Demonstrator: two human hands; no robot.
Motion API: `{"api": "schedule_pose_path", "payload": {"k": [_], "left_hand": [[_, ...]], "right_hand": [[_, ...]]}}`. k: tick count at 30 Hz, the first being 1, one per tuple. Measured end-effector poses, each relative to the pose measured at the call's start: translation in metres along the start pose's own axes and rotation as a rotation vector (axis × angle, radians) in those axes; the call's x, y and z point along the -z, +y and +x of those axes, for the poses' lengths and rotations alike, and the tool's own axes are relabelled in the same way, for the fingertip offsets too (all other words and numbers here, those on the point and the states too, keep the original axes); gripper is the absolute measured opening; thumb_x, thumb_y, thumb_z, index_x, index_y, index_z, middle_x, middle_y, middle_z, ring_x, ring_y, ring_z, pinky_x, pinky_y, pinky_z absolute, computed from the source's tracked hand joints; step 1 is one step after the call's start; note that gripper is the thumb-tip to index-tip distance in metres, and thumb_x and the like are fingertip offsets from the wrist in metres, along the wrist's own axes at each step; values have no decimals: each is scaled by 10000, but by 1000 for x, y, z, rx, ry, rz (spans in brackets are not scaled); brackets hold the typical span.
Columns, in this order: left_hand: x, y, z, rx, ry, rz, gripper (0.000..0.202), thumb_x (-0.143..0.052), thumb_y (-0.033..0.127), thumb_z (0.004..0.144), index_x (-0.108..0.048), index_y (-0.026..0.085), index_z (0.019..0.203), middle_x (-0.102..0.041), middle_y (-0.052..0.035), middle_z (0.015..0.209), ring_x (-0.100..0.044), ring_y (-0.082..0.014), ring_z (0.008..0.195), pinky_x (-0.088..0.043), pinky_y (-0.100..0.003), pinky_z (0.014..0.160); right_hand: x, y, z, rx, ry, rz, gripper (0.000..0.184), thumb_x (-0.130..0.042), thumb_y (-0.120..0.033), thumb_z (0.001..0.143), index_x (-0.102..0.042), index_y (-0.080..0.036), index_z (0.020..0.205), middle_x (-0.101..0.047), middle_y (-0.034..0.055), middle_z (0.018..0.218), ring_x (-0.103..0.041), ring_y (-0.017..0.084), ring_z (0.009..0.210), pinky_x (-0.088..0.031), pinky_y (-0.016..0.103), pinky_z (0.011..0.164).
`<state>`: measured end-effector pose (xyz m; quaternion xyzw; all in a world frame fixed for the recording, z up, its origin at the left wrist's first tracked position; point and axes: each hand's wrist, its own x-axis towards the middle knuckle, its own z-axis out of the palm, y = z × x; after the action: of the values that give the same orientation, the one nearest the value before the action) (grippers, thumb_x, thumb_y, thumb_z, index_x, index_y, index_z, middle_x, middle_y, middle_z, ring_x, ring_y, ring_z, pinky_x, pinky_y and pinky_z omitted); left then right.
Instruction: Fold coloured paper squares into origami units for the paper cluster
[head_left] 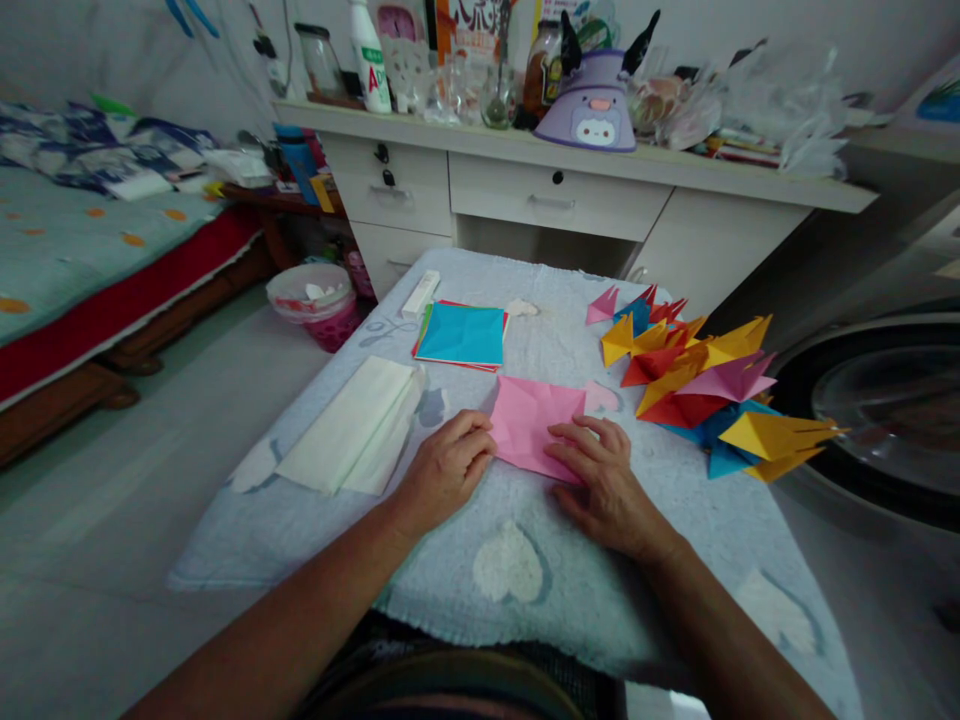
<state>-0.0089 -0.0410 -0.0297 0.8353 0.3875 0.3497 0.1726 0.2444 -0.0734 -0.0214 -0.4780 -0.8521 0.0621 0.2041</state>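
Pink origami paper [525,415] seems light, flimsy, edge-held. Left hand [450,460] pinches its nine-o'clock edge; right hand [604,475] rests open at four.

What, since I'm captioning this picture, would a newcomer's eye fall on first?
Probably the bright cluster of folded paper birds, in yellow, red, pink and blue, on the right side of the cloth-covered table. Next comes the pink paper at the middle, with the left hand at its left edge and the right hand on its right part.
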Motion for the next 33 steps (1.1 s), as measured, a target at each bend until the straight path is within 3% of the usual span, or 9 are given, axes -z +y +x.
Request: {"api": "schedule_pose_path", "payload": {"k": [3, 7, 11, 18, 24, 33], "left_hand": [[1, -1, 0, -5, -25, 4, 169, -521, 25, 831, -583, 180, 855, -574, -46, 1055, -594, -155, 976, -482, -287, 855], [1, -3, 0, -15, -88, 14, 148, -514, 42, 846, -572, 178, 836, -592, -32, 954, -589, -156, 906, -481, -287, 813], [-1, -5, 0, 7, -138, 33, 148, -523, 32, 837, -573, 171, 844, -590, -34, 911, -577, -165, 877, -479, -292, 792], [1, -4, -1, 27, -129, 56, 124, -538, 72, 874, -600, 172, 837, -583, -35, 932, -574, -163, 887, -477, -299, 820], [6, 2, -5, 83, -142, 91, 127, -554, 73, 870, -606, 170, 806, -589, -28, 892, -580, -164, 864, -477, -295, 800], [10, 3, -11, 170, -134, 105, 80, -595, 106, 843, -624, 177, 821, -582, -32, 902, -563, -184, 887, -466, -335, 818]], "right_hand": [[-1, 4, -1, -4, 8, 1, 454, -586, -121, 700, -648, -222, 1139, -602, 69, 1299, -382, 336, 1286, -216, 564, 1079], [-5, 9, -1, -21, 19, 17, 475, -571, -77, 672, -663, -217, 1116, -648, 62, 1228, -427, 315, 1248, -225, 547, 1076], [-7, 14, -2, -19, 33, 23, 395, -588, -104, 722, -682, -237, 1082, -679, 51, 1172, -467, 301, 1210, -237, 536, 1065], [-4, 13, -2, 6, 64, 5, 294, -587, -114, 769, -711, -268, 987, -689, 39, 1133, -476, 302, 1192, -237, 552, 1046], [-2, 13, -1, 19, 91, 73, 235, -556, -147, 860, -691, -263, 1014, -700, 42, 1081, -512, 272, 1147, -300, 522, 1013], [-8, 15, 4, -143, 121, 143, 128, -567, -252, 904, -682, -206, 874, -659, 92, 1083, -525, 267, 1071, -390, 473, 939]]}}
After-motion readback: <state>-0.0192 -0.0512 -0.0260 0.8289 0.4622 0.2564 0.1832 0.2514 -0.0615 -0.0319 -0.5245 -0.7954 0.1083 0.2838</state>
